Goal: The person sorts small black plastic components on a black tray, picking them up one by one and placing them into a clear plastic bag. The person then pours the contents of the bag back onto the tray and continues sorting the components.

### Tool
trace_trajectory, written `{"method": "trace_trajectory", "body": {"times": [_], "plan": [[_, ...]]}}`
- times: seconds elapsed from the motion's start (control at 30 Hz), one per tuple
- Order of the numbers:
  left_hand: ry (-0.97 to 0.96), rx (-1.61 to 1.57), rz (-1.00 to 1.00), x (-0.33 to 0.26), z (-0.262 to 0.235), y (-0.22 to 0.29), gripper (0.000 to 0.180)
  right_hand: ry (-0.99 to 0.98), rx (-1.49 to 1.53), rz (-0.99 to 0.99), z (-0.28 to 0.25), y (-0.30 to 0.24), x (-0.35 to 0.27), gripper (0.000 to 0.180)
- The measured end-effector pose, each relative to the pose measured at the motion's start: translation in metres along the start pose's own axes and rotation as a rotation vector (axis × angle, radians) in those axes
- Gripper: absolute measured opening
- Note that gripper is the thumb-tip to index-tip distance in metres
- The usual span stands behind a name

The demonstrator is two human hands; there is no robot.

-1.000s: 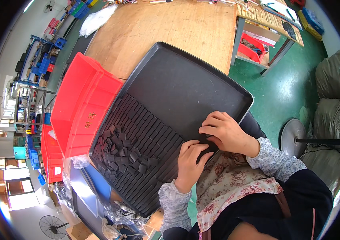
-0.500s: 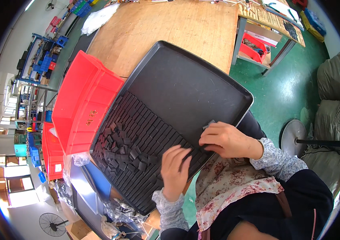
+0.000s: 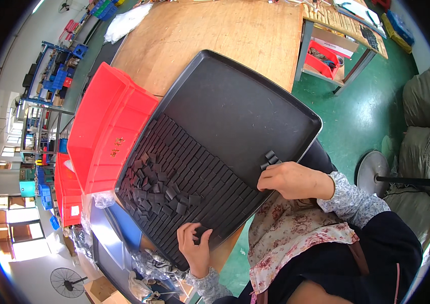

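Lining pieces (image 3: 194, 157): apparent step, tray's (image 3: 240, 96) lower-left half; next likely needs neat pinch-and-place.
Right hand (image 3: 295, 180): tray's lower-right edge, fingers bunched, grip unclear.
Left hand (image 3: 194, 248): near tray's bottom corner, fingers curled, pinch unclear.
Red bin (image 3: 104, 126): left of tray.

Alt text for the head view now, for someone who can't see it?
A person's left hand and right hand are at the near side of a black tray partly covered by rows of small black pieces, with a loose pile among them. A red bin sits to the left.
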State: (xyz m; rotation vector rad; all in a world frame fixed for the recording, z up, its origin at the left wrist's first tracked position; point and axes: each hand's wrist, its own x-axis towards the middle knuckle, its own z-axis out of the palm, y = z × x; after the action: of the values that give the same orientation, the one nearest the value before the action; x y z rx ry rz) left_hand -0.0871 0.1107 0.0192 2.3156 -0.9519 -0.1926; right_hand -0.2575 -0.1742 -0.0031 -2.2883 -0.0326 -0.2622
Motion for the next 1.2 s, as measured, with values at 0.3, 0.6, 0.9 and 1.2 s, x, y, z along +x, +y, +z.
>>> {"method": "trace_trajectory", "body": {"times": [0.3,0.6,0.9,1.2], "plan": [[0.042,-0.063,-0.032,0.008,0.0,-0.002,0.026,0.218,-0.266,0.007,-0.005,0.005,0.006,0.02],[0.112,-0.582,-0.214,0.032,-0.011,-0.002,0.013,0.14,-0.376,0.038,-0.004,0.003,0.006,0.025],[-0.296,-1.046,-0.07,0.091,0.028,0.032,0.014,0.18,-0.385,0.007,-0.003,0.003,0.007,0.035],[-0.576,-1.056,-0.133,0.076,0.069,0.038,0.042,0.291,-0.217,0.137,0.002,0.005,0.016,0.029]]}}
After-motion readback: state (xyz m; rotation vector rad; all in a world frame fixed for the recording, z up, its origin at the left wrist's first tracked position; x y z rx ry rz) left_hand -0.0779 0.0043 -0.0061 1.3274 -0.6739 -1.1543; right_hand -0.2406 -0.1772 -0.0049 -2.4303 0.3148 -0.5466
